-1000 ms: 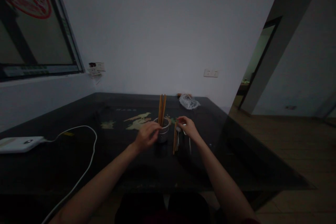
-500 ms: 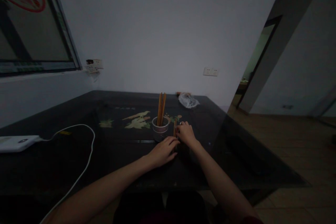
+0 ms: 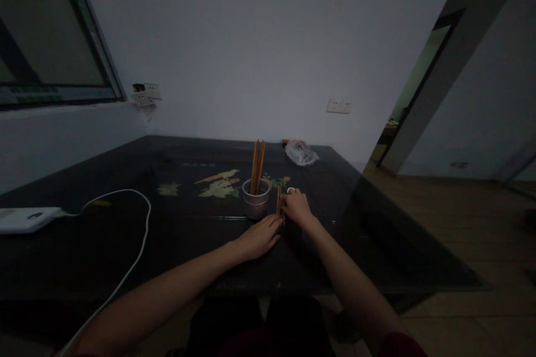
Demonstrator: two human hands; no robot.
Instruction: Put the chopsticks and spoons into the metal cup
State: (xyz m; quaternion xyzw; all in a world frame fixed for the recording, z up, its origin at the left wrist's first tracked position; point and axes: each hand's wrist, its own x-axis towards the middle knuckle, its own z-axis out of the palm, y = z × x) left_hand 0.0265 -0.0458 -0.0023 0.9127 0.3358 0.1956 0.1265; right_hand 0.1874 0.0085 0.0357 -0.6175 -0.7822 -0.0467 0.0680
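A pair of wooden chopsticks (image 3: 278, 198) points away from me, just right of a grey cup (image 3: 255, 205). My left hand (image 3: 262, 236) has its fingertips closed around their near end. From the other side, my right hand (image 3: 296, 206) pinches them near the middle, with its fingers curled. Several more chopsticks (image 3: 257, 164) stand upright in the cup. A small pale ring shape (image 3: 291, 190) shows at the right hand's knuckles; what it is I cannot make out. My fingers hide the lower part of the held chopsticks.
The dark glossy table (image 3: 184, 256) bears a printed bird-and-flower picture. At its far edge lies a crumpled clear plastic bag (image 3: 300, 153). On the left, a white device (image 3: 29, 220) trails a white cable (image 3: 146, 223) toward me. A wall (image 3: 234, 56) bounds the back.
My left fingers have closed in on the chopsticks' near end; before, they were spread beside it. My right hand keeps its grip. The view has tilted slightly downward.
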